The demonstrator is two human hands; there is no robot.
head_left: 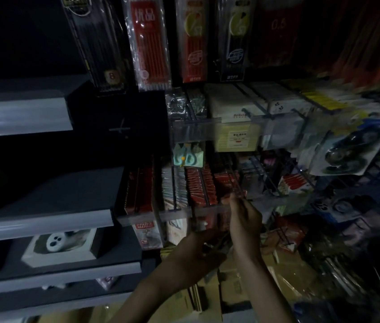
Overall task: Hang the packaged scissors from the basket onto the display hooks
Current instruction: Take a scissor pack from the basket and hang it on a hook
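The scene is dark and blurred. My left hand (193,255) and my right hand (245,217) are raised together in front of the lower display rail (177,214). Between them I hold a clear flat package (217,243); its contents are too dim to make out. My right fingertips pinch its upper edge near a hook (235,183) among red packs. A pack of light-blue scissors (187,157) hangs under the upper rail (193,129). At the right hang packs of black-handled scissors (349,150). The basket is not in view.
Grey shelves (42,220) run along the left, one holding a boxed white item (59,244). Pen and pencil packs (148,43) hang at the top. White boxes (231,101) sit behind the upper rail. Wire hooks jut out at right. Yellow packages (284,278) lie below.
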